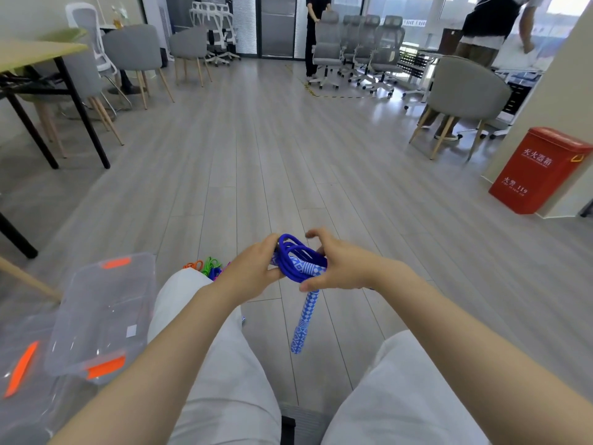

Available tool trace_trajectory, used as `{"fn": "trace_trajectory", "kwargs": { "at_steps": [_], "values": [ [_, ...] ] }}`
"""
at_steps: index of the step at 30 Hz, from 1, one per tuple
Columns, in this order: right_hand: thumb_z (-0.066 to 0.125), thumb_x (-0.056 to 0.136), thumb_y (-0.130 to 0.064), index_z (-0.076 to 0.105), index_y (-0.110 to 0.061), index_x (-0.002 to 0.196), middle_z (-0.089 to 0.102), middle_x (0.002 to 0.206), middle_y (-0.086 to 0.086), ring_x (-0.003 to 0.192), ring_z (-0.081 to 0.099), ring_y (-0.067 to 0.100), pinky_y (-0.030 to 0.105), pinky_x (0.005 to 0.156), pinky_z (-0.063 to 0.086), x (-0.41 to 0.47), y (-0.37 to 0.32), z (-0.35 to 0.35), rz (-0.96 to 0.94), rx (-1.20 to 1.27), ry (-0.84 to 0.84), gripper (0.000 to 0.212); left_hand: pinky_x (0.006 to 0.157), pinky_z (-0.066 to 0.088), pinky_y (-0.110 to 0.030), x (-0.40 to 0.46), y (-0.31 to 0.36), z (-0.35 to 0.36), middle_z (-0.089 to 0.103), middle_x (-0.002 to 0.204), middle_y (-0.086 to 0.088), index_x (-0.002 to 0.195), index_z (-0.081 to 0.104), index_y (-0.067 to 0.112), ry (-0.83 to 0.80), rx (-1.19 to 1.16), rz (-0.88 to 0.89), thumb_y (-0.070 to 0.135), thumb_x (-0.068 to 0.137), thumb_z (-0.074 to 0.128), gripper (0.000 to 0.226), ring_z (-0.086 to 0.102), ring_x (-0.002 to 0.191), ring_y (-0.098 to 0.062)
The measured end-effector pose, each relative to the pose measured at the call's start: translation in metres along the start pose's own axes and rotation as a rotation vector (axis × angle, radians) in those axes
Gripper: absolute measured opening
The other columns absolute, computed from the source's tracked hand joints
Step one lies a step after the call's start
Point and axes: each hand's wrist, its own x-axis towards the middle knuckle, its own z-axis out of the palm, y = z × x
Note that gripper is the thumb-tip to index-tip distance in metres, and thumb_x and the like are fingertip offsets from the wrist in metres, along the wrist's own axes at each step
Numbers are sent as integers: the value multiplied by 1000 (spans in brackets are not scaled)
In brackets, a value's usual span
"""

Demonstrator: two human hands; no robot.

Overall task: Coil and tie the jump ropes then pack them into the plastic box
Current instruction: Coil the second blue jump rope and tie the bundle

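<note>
Head cam looks down over the person's lap, and the blue rope (296,263) is bundled up right between both hands, held in the air above the floor in front of the knees. The left hand (253,271) wraps around the left side of the coil, fingers curled on it. The right hand (337,264) has the right side, thumb underneath, while its upper fingers (316,234) are lifted off and half open, looks like it's mid-wrap I guess. One patterned handle (305,316) hangs out of the coil, pointing down and toward the person, so the long axis runs pretty much vertical. The clear plastic box (102,316) sits to the left of the rope, lower, beside the left knee, so the left hand is nearer. More coloured ropes (208,266) lie on the floor just left of the blue rope.
</note>
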Motion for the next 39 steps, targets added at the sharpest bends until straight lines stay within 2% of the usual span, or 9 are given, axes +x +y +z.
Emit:
{"fn": "trace_trajectory", "kwargs": {
  "at_steps": [3, 5, 8, 12, 19, 23, 29, 35, 39],
  "values": [
    [85, 64, -46, 16, -35, 147, 58, 121, -6, 100, 61, 20, 37, 86, 55, 3, 5, 5, 4, -193, -14, 108, 82, 54, -31, 4, 3, -1, 63, 110, 10, 129, 38, 27, 12, -14, -35, 33, 82, 75, 60, 63, 93, -10],
    [82, 70, -33, 30, -28, 141, 60, 118, -6, 98, 60, 20, 34, 79, 54, 5, 12, 6, 29, -257, 14, 88, 75, 51, -27, 4, 2, -4, 64, 100, 10, 122, 38, 29, 45, -20, -70, 36, 80, 77, 58, 63, 85, -9],
    [74, 75, -25, 48, -27, 115, 61, 97, -8, 86, 59, 20, 30, 66, 48, 3, 21, -2, 56, -283, 36, 48, 68, 47, -21, 0, -5, -12, 61, 92, 14, 113, 44, 31, 68, 19, -112, 35, 82, 75, 44, 60, 80, -6],
    [70, 77, -22, 53, -27, 100, 57, 80, -12, 75, 56, 13, 23, 56, 38, -3, 25, -10, 41, -192, 62, 29, 69, 48, -24, -6, -13, -19, 62, 88, 15, 104, 62, 34, 28, 36, -87, 32, 88, 68, 16, 58, 77, -4],
    [75, 74, -28, 59, -24, 94, 63, 82, -6, 68, 57, 12, 24, 58, 42, -2, 23, -21, 92, -106, 43, 26, 71, 50, -29, -10, -22, -17, 66, 85, 16, 99, 62, 45, -7, -68, -119, 33, 90, 66, 15, 58, 71, -1],
    [78, 70, -25, 60, -23, 94, 67, 78, 3, 54, 53, 13, 24, 54, 46, -8, 23, -19, 130, 121, -44, 30, 72, 50, -28, -10, -20, -18, 66, 87, 14, 103, 63, 39, -11, -73, -124, 31, 91, 65, 15, 58, 72, -3],
    [82, 70, -29, 60, -23, 102, 69, 85, 0, 65, 59, 13, 30, 67, 53, -10, 29, -23, 101, 328, -29, 40, 74, 50, -27, -9, -20, -27, 68, 91, 12, 100, 61, 44, -15, -89, -117, 30, 92, 64, 16, 62, 81, -7],
    [78, 79, -25, 59, -18, 102, 66, 73, -1, 59, 55, 14, 28, 60, 50, -16, 30, -27, 35, 447, 15, 30, 71, 45, -22, -10, -27, -31, 65, 83, 19, 97, 62, 44, -53, -89, -94, 34, 94, 61, 11, 58, 76, -1],
    [66, 90, -35, 59, -14, 99, 65, 72, 4, 59, 52, 15, 28, 56, 46, -17, 29, -29, 18, 524, 40, 24, 67, 40, -24, -14, -35, -30, 59, 75, 23, 92, 60, 44, -94, -82, -94, 32, 96, 57, 13, 52, 68, -1]
  ]
}}
